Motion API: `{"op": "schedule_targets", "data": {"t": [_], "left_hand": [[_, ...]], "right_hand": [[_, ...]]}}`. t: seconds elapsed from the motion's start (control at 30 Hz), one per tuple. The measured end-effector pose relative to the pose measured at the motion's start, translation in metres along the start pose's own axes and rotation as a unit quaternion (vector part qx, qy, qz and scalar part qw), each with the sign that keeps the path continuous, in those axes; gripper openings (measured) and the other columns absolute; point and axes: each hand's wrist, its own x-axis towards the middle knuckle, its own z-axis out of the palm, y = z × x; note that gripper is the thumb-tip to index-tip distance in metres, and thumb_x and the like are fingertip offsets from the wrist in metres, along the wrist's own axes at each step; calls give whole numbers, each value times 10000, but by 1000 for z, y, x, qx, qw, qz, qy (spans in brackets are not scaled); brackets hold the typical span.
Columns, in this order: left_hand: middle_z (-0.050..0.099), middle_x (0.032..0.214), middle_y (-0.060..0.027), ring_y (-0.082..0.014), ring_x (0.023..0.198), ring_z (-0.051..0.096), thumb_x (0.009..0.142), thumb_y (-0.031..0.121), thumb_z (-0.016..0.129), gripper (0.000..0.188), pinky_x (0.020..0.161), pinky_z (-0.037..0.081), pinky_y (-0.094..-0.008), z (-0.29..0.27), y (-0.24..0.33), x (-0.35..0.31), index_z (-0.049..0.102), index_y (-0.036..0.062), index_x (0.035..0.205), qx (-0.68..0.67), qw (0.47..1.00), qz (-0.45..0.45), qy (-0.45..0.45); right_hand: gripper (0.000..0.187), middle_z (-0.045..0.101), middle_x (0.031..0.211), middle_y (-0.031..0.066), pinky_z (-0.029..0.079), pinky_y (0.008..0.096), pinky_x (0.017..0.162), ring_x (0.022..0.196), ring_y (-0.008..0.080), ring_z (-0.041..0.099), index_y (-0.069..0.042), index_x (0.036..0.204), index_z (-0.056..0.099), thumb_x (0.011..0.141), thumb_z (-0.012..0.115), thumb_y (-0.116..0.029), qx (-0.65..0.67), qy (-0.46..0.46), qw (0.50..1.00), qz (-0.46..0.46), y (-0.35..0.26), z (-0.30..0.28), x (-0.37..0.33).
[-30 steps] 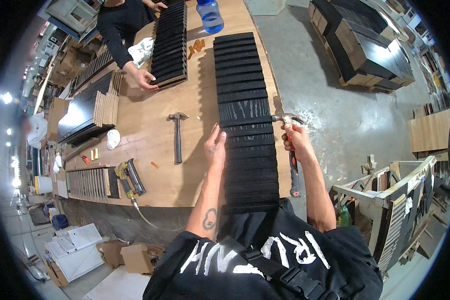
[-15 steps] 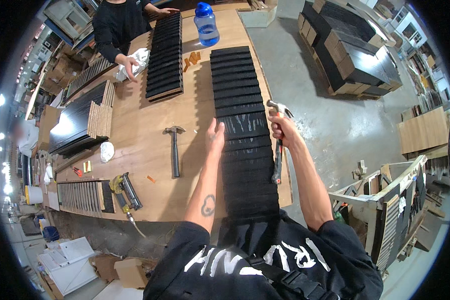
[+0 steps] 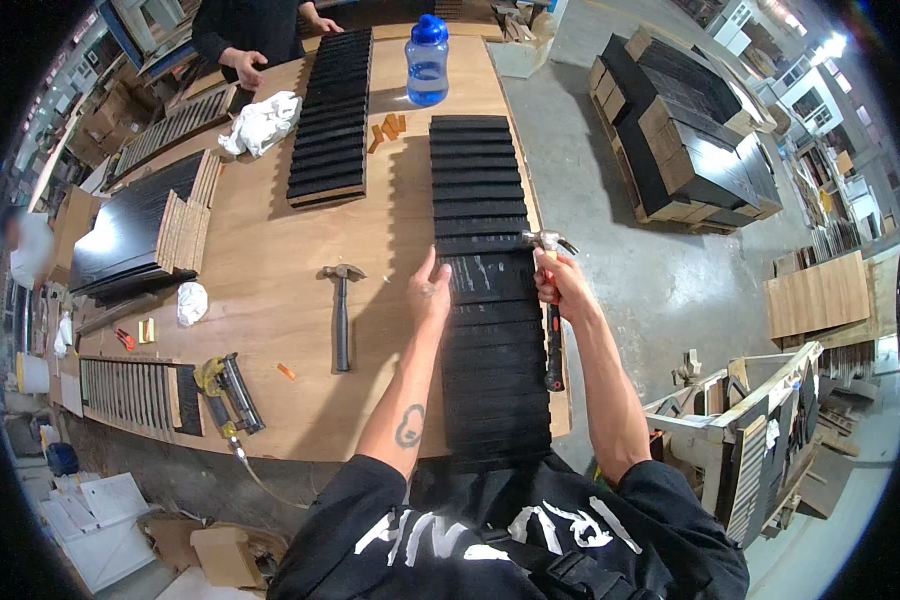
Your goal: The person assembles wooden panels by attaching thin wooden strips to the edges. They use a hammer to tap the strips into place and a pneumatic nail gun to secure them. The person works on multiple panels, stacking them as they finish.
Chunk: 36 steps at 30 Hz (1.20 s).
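Observation:
A long black slatted panel (image 3: 488, 340) lies lengthwise on the table in front of me, with scuffed pale streaks across its middle slats. Against its left edge rests my left hand (image 3: 431, 292), fingers stretched out and thumb apart. My right hand (image 3: 564, 284) is wrapped round the handle of a claw hammer (image 3: 554, 350) at the panel's right edge. The hammer's metal head meets that edge or sits just above it; I cannot tell which. A second claw hammer (image 3: 343, 320), dark-handled, lies on the table left of my left hand.
Another slatted panel (image 3: 332, 115) lies farther off, near a co-worker's hands (image 3: 245, 65). Around it are a blue water bottle (image 3: 428, 70), orange pieces (image 3: 387, 130) and a white cloth (image 3: 263, 124). A nail gun (image 3: 230, 392) with a hose and stacked black boards (image 3: 135, 240) are at left.
The hammer head has come to the panel's right edge from slightly farther out. The co-worker's nearer hand has drawn back from the white cloth. My view has shifted a little.

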Motion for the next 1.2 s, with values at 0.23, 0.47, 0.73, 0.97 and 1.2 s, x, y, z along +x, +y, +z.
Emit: {"op": "schedule_targets", "data": {"t": [0.23,0.47,0.73,0.97,1.2], "left_hand": [[638,1367,-198,-250,1264,614,946,146,685,523,1074,445,-334,-1,10,-4,548,34,1438,-17,1000,-6,-8],[568,1455,-182,-225,1343,535,989,148,657,519,1147,382,-333,-9,27,-5,505,-23,1455,-50,996,-74,-23],[602,1425,-164,-215,1314,560,1019,254,644,515,1104,418,-325,0,32,33,520,17,1460,0,999,-24,-28],[606,1415,-183,-220,1312,562,1030,264,624,491,1097,427,-337,8,53,30,533,35,1455,53,997,-53,-25],[558,1458,-212,-257,1330,551,1039,253,607,519,1119,410,-350,7,47,56,489,3,1477,17,998,-41,-33]], "right_hand": [[273,555,750,31,381,230,432,518,82,467,-94,1101,545,1075,518,-364,-64,135,987,-66,9,-40,10],[281,549,710,34,361,239,434,519,80,440,-72,1036,547,1073,511,-348,-40,54,997,-24,2,-37,14],[257,535,723,27,335,227,435,506,74,434,-91,1102,562,1064,543,-345,-23,46,999,-15,-16,-26,33],[259,525,718,23,332,231,432,502,76,428,-95,1064,554,1063,549,-354,35,93,994,-35,-13,-35,39],[274,541,706,30,347,247,428,495,86,436,-74,1074,541,1068,532,-348,-3,102,994,-46,-28,-37,55]]}}
